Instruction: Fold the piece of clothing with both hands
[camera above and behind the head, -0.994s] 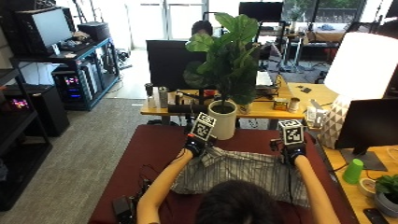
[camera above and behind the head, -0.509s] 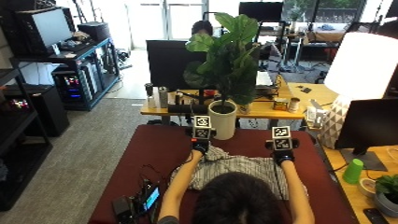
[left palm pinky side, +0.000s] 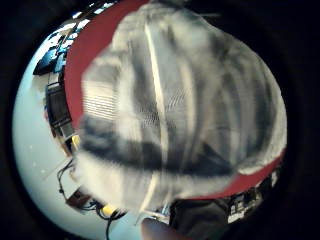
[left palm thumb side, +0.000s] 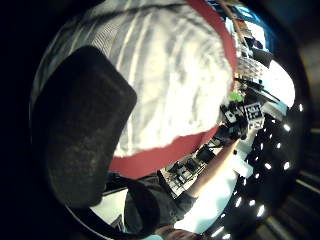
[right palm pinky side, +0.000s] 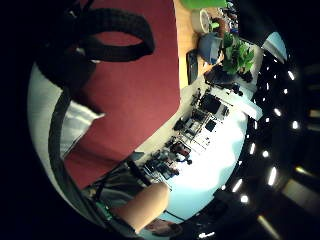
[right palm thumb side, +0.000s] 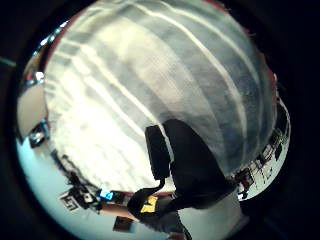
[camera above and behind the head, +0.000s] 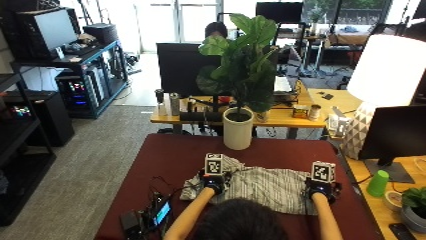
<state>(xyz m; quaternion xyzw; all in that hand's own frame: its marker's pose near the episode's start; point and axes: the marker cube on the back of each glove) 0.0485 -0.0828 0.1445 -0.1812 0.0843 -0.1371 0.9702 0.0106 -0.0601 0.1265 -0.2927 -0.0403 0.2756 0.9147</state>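
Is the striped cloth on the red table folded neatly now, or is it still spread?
Mostly spread. The cloth lies wide across the table between the left hand and the right hand, its left end rumpled.

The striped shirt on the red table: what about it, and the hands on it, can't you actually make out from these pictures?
- Striped shirt: its near edge is hidden by the person's head in the outside view.
- Left hand and right hand: fingers covered by marker cubes in the outside view, so their grip cannot be told.
- Garment type: palm views show only close striped cloth, no collar or sleeves.
- Red table: its near end is cut off by the outside view's lower edge.
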